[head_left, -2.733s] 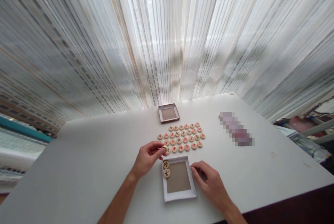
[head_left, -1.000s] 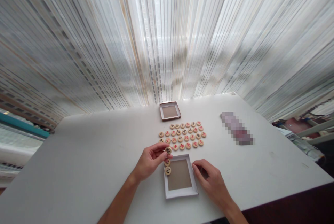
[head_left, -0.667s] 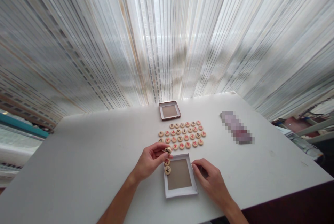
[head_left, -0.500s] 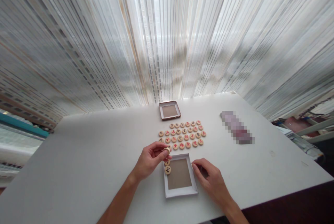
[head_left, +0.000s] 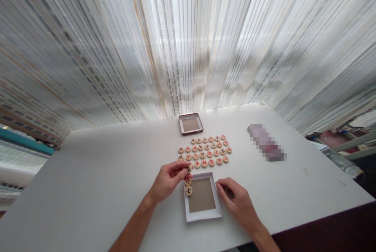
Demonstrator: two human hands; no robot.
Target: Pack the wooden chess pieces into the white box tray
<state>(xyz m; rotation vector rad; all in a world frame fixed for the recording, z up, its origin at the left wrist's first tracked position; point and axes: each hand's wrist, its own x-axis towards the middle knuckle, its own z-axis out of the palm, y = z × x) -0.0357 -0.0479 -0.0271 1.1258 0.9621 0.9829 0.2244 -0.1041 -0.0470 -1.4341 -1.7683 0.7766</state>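
My left hand [head_left: 169,179] pinches a round Chinese chess piece [head_left: 188,169] between thumb and fingers, just above the top left corner of a shallow white box [head_left: 204,217]. Dark marking shows on the held piece. Inside the box, along its left wall, lie two pieces with black characters; the nearer piece [head_left: 188,191] is in full view and the farther one [head_left: 188,182] is partly covered by my fingers. My right hand [head_left: 236,197] is closed at the box's right wall, thumb and forefinger at the rim. Its other fingers curl under, partly hidden.
Beyond the box, several chess pieces [head_left: 209,154] with red or black characters lie in rows on the white table [head_left: 117,181]. A brown-edged box lid [head_left: 190,133] lies farther back. A blurred-out object [head_left: 266,142] rests at the right. Striped curtains [head_left: 188,48] hang behind the table.
The piece in my left hand has turned, so its marked face now shows more. My right hand stays in place at the box.
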